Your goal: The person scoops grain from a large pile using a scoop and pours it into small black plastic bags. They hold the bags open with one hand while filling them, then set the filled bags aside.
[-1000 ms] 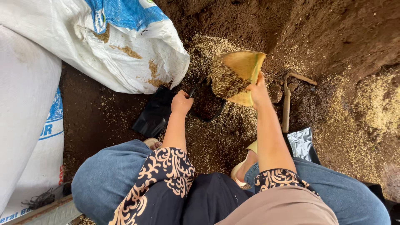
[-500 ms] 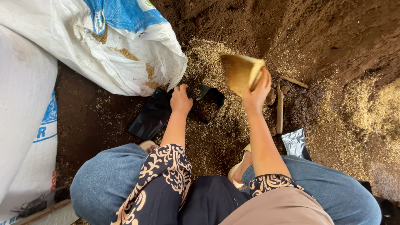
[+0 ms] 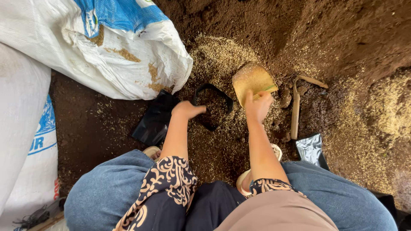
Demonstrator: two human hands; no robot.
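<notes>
My left hand (image 3: 186,110) grips the rim of a small black plastic bag (image 3: 212,106) and holds its mouth open on the ground. My right hand (image 3: 258,105) holds a yellow scoop (image 3: 251,80) just right of the bag's mouth; the scoop is turned over with husk stuck to its back. Brown soil mixed with pale rice husk (image 3: 214,60) lies around and under the bag. More black plastic (image 3: 155,122) lies flat to the left of my left hand.
A large white sack with blue print (image 3: 94,47) lies at upper left, another white sack (image 3: 25,141) along the left edge. A wooden-handled tool (image 3: 296,107) lies right of the scoop. A silver-grey bag (image 3: 311,149) rests by my right knee. Husk piles spread at right.
The scoop has dropped from a raised, loaded position and turned over beside the bag. The bag's mouth now stands wide open under my left hand.
</notes>
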